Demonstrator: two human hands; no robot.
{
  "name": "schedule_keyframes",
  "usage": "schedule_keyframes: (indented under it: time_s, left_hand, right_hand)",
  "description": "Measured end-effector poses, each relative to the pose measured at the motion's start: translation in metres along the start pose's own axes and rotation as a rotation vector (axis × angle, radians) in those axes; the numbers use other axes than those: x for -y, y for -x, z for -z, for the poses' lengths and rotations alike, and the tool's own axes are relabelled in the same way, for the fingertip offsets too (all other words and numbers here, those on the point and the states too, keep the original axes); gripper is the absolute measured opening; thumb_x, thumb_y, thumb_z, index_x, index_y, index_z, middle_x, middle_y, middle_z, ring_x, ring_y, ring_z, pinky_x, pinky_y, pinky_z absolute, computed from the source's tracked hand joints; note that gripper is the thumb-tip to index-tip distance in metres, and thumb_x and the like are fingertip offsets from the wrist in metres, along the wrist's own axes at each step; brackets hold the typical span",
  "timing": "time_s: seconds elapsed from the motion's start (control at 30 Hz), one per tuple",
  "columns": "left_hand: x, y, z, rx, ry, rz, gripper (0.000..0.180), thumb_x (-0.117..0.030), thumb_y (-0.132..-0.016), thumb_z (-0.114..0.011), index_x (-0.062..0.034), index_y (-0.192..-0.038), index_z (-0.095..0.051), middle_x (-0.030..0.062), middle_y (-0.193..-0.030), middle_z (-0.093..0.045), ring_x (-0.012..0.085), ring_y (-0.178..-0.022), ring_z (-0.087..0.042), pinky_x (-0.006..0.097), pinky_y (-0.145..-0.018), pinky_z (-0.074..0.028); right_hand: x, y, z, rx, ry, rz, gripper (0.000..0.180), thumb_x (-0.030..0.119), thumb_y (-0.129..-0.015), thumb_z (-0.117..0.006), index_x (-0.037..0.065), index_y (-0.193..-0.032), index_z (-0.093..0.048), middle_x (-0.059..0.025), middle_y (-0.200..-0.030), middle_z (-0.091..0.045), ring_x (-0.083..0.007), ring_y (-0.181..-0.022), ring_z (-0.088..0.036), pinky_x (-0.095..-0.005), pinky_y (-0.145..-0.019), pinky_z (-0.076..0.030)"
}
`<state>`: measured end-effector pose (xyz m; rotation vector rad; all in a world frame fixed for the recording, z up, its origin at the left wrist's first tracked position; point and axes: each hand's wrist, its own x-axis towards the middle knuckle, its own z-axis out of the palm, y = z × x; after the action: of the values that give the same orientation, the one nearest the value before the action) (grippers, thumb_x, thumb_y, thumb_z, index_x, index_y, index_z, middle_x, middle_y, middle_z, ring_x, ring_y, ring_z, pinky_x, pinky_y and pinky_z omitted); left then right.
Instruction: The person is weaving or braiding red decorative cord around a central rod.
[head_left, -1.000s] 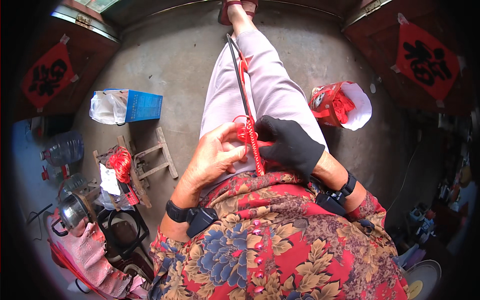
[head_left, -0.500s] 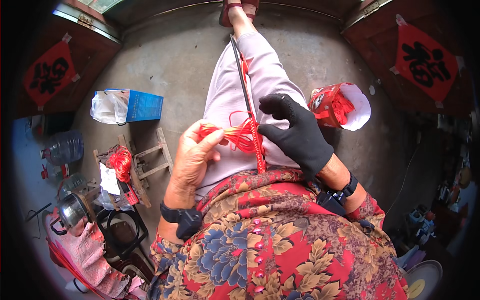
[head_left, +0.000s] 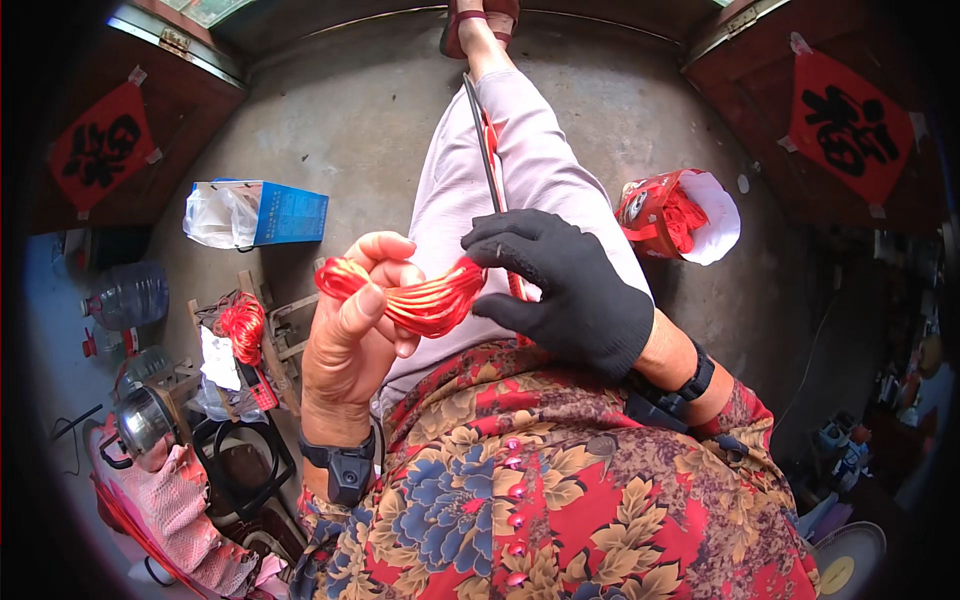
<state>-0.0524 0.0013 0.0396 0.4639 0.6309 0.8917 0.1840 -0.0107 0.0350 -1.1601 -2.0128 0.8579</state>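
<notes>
Pinching the red cord [head_left: 420, 303] above the lap [head_left: 550, 165], the bare left hand [head_left: 345, 335] curls; the gloved right hand [head_left: 572, 300] bends around the cord's right end, grip unclear. Black-lettered red signs [head_left: 850, 130] hang either side.

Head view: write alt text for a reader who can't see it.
A bare left hand holds a bundle of red cord over light trousers, with the black-gloved right hand at the bundle's other end. A dark rod lies along the trousers; a blue box sits to the left, a red container of red material to the right.
</notes>
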Motion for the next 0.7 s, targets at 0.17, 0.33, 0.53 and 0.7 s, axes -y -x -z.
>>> schedule_keyframes:
  time_s: [0.17, 0.33, 0.53, 0.7]
  left_hand:
    - [0.002, 0.002, -0.001, 0.051, -0.075, -0.03, 0.051, -0.018, -0.083, -0.078, 0.0037, -0.121, -0.052, 0.0131, -0.101, -0.066, 0.017, -0.075, -0.065, 0.026, -0.06, -0.053]
    - [0.001, 0.006, -0.002, -0.04, -0.068, -0.019, 0.038, -0.015, -0.083, -0.077, 0.0033, -0.111, -0.059, 0.0153, -0.103, -0.067, 0.0184, -0.078, -0.067, 0.028, -0.062, -0.054]
    - [0.008, 0.003, -0.01, -0.049, -0.187, 0.033, 0.035, -0.015, -0.085, -0.075, 0.0026, -0.111, -0.059, 0.014, -0.105, -0.067, 0.0167, -0.08, -0.066, 0.027, -0.066, -0.053]
    - [0.013, 0.0, -0.005, -0.066, -0.222, -0.001, 0.035, -0.021, -0.089, -0.072, 0.0003, -0.113, -0.058, 0.0142, -0.108, -0.064, 0.0179, -0.085, -0.065, 0.026, -0.065, -0.053]
  right_hand:
    - [0.01, 0.0, 0.0, 0.007, -0.027, 0.003, 0.049, 0.012, -0.072, -0.082, 0.006, -0.118, -0.063, -0.0127, -0.113, -0.067, -0.0297, -0.106, -0.065, -0.0369, -0.089, -0.052]
    - [0.011, 0.002, 0.002, -0.117, -0.13, -0.172, 0.065, 0.015, -0.071, -0.085, 0.006, -0.13, -0.058, -0.0138, -0.123, -0.065, -0.0274, -0.116, -0.063, -0.0365, -0.097, -0.05]
    - [0.011, 0.003, -0.006, 0.041, -0.15, -0.113, 0.062, 0.014, -0.073, -0.082, 0.003, -0.129, -0.057, -0.0149, -0.116, -0.067, -0.0304, -0.106, -0.066, -0.0371, -0.091, -0.052]
    - [0.015, 0.004, -0.005, 0.105, -0.222, -0.215, 0.042, 0.011, -0.081, -0.075, 0.0, -0.12, -0.063, -0.0126, -0.103, -0.07, -0.0233, -0.094, -0.069, -0.034, -0.086, -0.052]
